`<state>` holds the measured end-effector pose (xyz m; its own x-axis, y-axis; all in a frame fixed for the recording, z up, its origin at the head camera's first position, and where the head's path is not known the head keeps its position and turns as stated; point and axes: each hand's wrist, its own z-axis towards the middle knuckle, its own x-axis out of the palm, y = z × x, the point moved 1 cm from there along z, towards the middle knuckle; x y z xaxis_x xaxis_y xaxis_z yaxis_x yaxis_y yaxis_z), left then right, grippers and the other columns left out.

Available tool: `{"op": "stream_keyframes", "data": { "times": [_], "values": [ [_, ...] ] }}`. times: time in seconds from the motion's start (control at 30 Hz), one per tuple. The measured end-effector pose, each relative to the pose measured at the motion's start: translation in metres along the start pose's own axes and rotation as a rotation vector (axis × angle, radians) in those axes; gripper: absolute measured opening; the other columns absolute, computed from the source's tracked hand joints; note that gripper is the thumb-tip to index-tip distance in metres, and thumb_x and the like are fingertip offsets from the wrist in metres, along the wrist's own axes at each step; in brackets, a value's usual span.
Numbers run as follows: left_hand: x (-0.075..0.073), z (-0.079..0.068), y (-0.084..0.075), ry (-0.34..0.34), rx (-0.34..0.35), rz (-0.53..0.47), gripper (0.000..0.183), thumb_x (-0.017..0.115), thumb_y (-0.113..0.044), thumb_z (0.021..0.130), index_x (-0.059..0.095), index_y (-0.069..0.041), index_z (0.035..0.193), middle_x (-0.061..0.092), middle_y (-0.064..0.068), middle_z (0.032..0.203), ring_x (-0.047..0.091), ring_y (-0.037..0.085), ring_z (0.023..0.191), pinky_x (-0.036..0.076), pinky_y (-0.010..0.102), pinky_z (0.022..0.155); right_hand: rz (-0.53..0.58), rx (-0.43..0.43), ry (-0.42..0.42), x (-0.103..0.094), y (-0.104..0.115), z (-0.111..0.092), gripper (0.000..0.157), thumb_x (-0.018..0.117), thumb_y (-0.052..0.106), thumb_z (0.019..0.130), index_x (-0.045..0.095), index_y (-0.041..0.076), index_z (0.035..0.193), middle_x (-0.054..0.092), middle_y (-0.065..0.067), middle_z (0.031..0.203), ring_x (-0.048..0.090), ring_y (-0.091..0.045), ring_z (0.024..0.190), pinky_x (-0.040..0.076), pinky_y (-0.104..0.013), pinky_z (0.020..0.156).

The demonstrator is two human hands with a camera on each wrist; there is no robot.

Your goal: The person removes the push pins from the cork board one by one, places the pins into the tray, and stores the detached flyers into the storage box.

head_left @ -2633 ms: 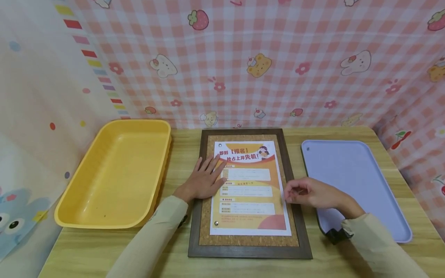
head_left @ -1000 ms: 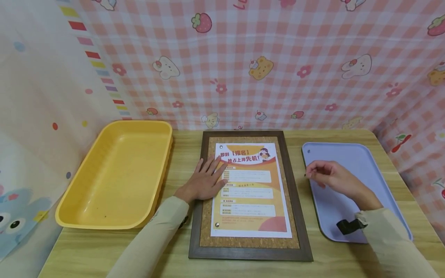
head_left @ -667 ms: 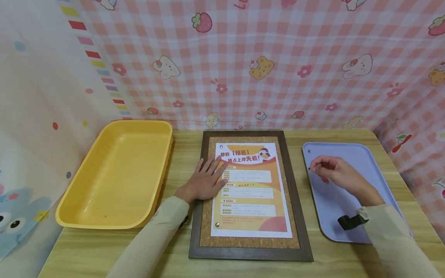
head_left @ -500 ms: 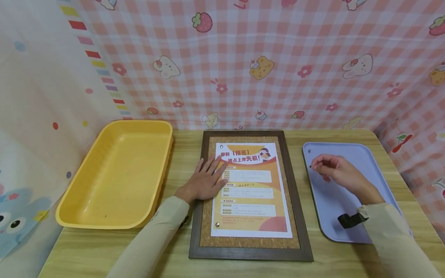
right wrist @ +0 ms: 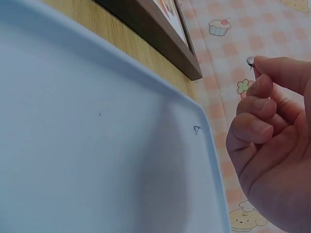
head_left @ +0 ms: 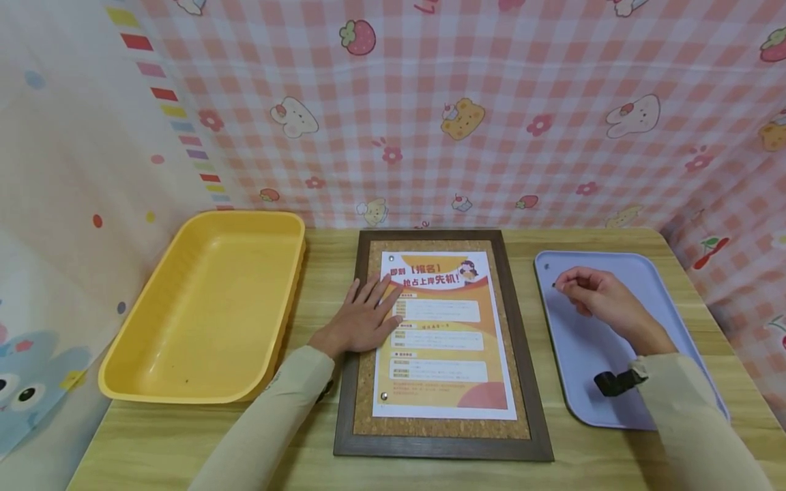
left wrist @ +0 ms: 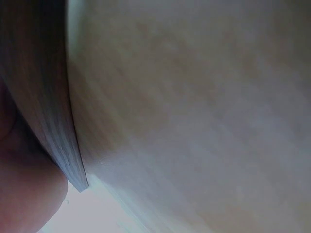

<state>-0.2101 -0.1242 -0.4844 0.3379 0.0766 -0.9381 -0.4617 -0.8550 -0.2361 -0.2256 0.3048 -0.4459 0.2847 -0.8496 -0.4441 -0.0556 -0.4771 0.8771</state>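
My left hand (head_left: 357, 320) lies with spread fingers on the left side of a printed sheet (head_left: 442, 402) and the cork board (head_left: 448, 427) under it. Two silver thumbtacks sit in the sheet's left corners, one at the top (head_left: 391, 258) and one at the bottom (head_left: 384, 396). Above the lilac tray (head_left: 608, 293), my right hand (head_left: 598, 296) pinches a silver thumbtack (right wrist: 250, 61) between thumb and index finger. Another thumbtack (right wrist: 197, 129) lies in the tray's far left corner. In the left wrist view only part of the hand and the dark frame (left wrist: 53, 111) show.
A deep yellow tub (head_left: 209, 307) stands to the left of the board. The wood-look table (head_left: 325, 266) ends at a pink checked curtain (head_left: 393, 102) behind. More patterned cloth (head_left: 737, 204) hangs on the right.
My right hand has left the sheet's right edge and moved right, then away from me, over the tray; the pinched tack has come into sight. The left hand stays in place.
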Motion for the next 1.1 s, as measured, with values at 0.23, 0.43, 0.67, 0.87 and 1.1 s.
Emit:
{"op": "stream_keyframes", "data": {
  "times": [0.23,0.43,0.67,0.87,1.1],
  "values": [
    [0.0,0.0,0.0,-0.006,0.004,-0.003,0.064,0.022,-0.05,0.106,0.004,-0.021,0.161,-0.007,0.007,0.167,-0.008,0.029,0.153,-0.005,0.054,0.12,0.042,0.01,-0.036,-0.001,-0.006,0.005,0.023,0.054,0.021,0.104,0.059,-0.001,0.107,0.053,0.006,0.075,0.046,-0.011,0.059,0.04,-0.028,0.053],
    [-0.001,0.0,0.0,-0.01,0.003,-0.002,0.064,0.022,-0.049,0.107,0.004,-0.021,0.161,-0.008,0.007,0.167,-0.009,0.029,0.153,-0.006,0.054,0.12,0.022,0.011,-0.074,-0.001,-0.012,0.009,0.032,0.056,0.025,0.103,0.057,-0.006,0.111,0.051,0.009,0.073,0.046,-0.009,0.059,0.041,-0.028,0.053],
    [-0.002,-0.001,-0.001,-0.017,0.004,-0.002,0.063,0.023,-0.048,0.107,0.006,-0.02,0.161,-0.006,0.008,0.167,-0.007,0.029,0.153,-0.005,0.055,0.12,0.044,0.005,-0.11,0.0,-0.018,0.013,0.037,0.058,0.026,0.102,0.057,-0.009,0.11,0.051,0.01,0.069,0.046,-0.007,0.056,0.04,-0.027,0.051],
    [-0.001,-0.003,-0.001,-0.008,0.003,0.013,0.064,0.023,-0.048,0.107,0.006,-0.02,0.161,-0.005,0.009,0.167,-0.006,0.03,0.153,-0.004,0.055,0.12,0.086,0.025,-0.127,0.001,-0.021,0.015,0.03,0.059,0.025,0.101,0.061,-0.005,0.106,0.052,0.011,0.067,0.045,-0.006,0.056,0.04,-0.026,0.05],
    [0.001,-0.002,-0.002,-0.035,0.009,0.011,0.064,0.024,-0.048,0.107,0.008,-0.019,0.161,-0.003,0.009,0.167,-0.005,0.03,0.153,-0.003,0.056,0.12,0.046,0.061,-0.168,0.0,-0.025,0.02,0.033,0.057,0.026,0.102,0.059,-0.006,0.111,0.053,0.01,0.067,0.046,-0.006,0.057,0.041,-0.027,0.05]
  ]
}}
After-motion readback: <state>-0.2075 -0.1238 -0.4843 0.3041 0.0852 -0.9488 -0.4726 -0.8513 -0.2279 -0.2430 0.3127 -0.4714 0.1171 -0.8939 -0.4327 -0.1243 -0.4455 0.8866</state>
